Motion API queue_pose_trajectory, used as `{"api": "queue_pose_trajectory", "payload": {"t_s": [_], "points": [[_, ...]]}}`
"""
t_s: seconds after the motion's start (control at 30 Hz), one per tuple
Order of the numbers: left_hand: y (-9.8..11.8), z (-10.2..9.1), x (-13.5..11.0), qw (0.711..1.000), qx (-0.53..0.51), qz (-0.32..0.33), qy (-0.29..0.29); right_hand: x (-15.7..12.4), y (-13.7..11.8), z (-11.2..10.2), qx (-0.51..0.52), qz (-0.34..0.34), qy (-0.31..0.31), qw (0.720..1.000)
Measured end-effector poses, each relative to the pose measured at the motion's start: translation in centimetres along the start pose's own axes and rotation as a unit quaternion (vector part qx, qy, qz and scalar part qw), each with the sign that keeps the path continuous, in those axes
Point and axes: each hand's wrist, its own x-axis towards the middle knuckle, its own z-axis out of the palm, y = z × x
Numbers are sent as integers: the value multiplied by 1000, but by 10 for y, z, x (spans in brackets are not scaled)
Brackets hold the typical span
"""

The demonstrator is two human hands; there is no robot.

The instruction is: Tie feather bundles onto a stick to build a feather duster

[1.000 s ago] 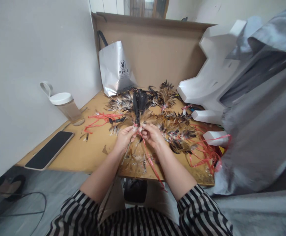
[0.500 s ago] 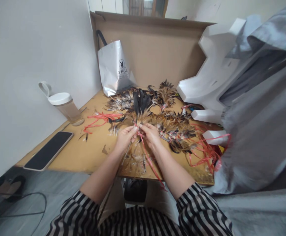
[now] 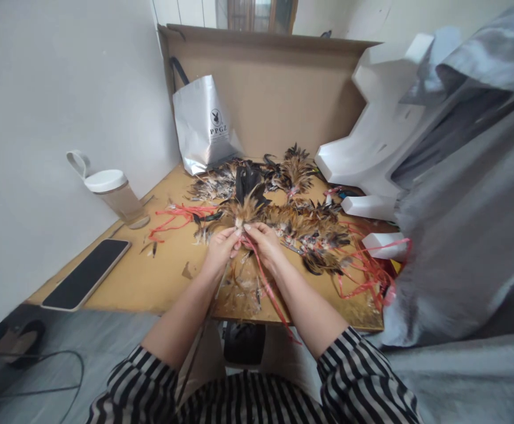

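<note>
"Feather bundle (image 3: 244, 209) pinched at its base over the surface (image 3: 160, 285), left hand (image 3: 221, 248) and right hand (image 3: 264, 242) close together. Finished?"

"Gathered, but the red strip (image 3: 266, 287) dangles loose, so binding looks incomplete."

"And around it?"

"Phone (image 3: 86, 274) at near left, other feather bundles (image 3: 297, 172) beyond, then a silver bag (image 3: 198, 132) before the cardboard panel (image 3: 287, 97)."

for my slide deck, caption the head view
Left hand and right hand pinch a feather bundle at its base, red string hanging below.

Feather bundle (image 3: 245, 207) — base partly hidden, grey cloth (image 3: 469, 253) — cropped
</note>
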Motion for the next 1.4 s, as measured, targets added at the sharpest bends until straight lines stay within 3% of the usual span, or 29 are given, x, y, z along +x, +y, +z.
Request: {"api": "queue_pose_trajectory", "payload": {"t_s": [0.13, 0.33, 0.4, 0.47, 0.53, 0.63, 0.77, 0.97, 1.07, 1.17, 1.23, 1.33, 1.4], "points": [[7, -5, -2, 1000, -28, 0, -11, -6, -8, -6, -12, 126, -138, 982], [33, -14, -16, 999, 38, 8, 4, -15, -20, -7, -63, 146, -203, 966], [41, -17, -21, 996, 85, 13, 23, -19, -20, -3, -102, 96, -185, 973], [48, -17, -25, 987, 154, 41, 27, -24, -19, 4, -165, -14, -162, 973], [52, -16, -28, 967, 236, 97, 13, -31, -17, 10, -246, -132, -156, 948], [57, -14, -33, 910, 373, 183, 4, -42, -16, 16, -346, -228, -159, 896], [67, -14, -40, 793, 558, 242, -15, -52, -33, 15, -424, -278, -167, 846], [90, -12, -64, 627, 741, 210, -118, -64, -89, 16, -557, -328, -226, 729], [103, -6, -81, 536, 801, 200, -173, -64, -110, 18, -582, -348, -250, 692], [116, 1, -98, 484, 814, 214, -239, -56, -116, 18, -567, -338, -274, 699], [126, 3, -107, 482, 802, 228, -268, -49, -112, 15, -528, -308, -293, 735], [142, 1, -121, 526, 765, 224, -296, -42, -98, 9, -440, -203, -339, 806], [151, -1, -130, 590, 718, 200, -309, -44, -85, 5, -379, -110, -354, 848]]}}
